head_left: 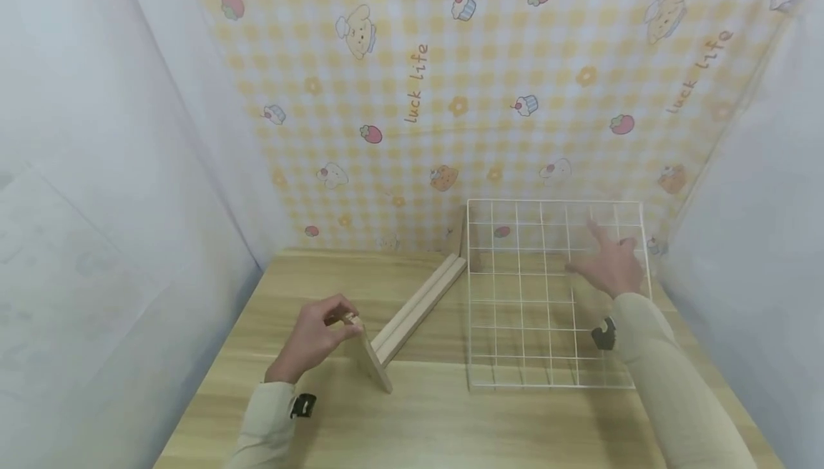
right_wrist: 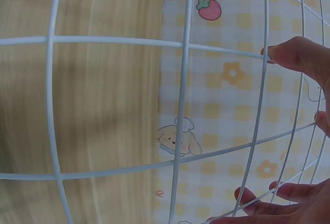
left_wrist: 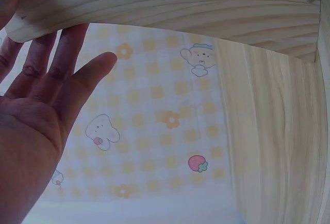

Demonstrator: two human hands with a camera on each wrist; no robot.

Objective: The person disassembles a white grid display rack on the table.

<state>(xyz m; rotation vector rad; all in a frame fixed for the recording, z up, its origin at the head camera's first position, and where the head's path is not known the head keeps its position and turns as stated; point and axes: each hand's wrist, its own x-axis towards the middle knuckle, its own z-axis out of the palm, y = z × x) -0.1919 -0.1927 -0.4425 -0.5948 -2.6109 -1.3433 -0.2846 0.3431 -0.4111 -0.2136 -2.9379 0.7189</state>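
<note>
A wooden rack (head_left: 418, 308) with long parallel slats stands diagonally on the table. My left hand (head_left: 317, 334) pinches the top of its near end board (head_left: 373, 358) between thumb and fingers. That board, with a metal screw in it, crosses the top of the left wrist view. A white wire grid panel (head_left: 520, 301) stands on the right, its left edge close to the rack's far end. Over the panel's right part, my right hand (head_left: 608, 262) has its fingers spread. Its thumb (right_wrist: 296, 54) touches a wire in the right wrist view; some fingertips are hidden or blurred.
The wood-grain table (head_left: 425, 419) meets a back wall covered in yellow checked cloth (head_left: 438, 83). White sheets hang on the left (head_left: 129, 169) and right (head_left: 747, 190). A dark wrist camera (head_left: 303, 405) sits on the left cuff, another (head_left: 604, 334) on the right.
</note>
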